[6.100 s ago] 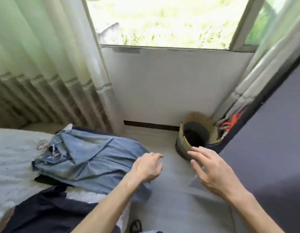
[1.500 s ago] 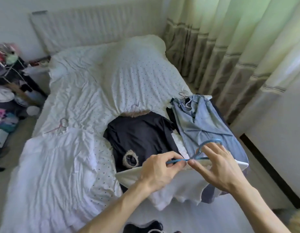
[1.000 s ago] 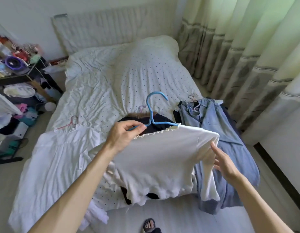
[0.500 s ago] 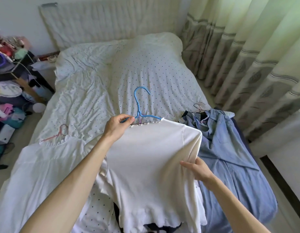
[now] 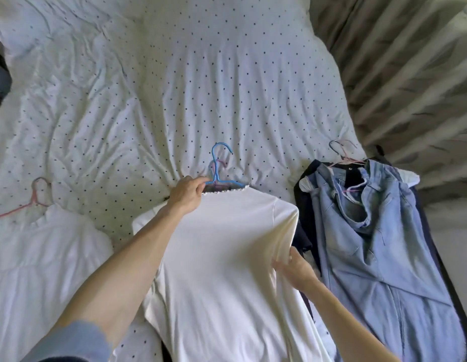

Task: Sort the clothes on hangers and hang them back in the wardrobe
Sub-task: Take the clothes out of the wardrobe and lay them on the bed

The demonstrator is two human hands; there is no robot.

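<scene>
On the bed, in the head view, the white top is lying on its blue hanger, partly covering a dark garment. The left hand is pinching the hanger's arm at the frilled collar. The right hand is gripping a fold at the sleeve edge, fingers curled into the cloth. This looks like the sorting step, with the top being spread flat and straightened. Just to its right a denim shirt is lying on its own hangers, and at the left a white dress is resting on a pink hanger. The wardrobe is not showing. The next move, I judge, is calling for smoothing that sleeve, then lifting by the hook so the top is not slipping off.
</scene>
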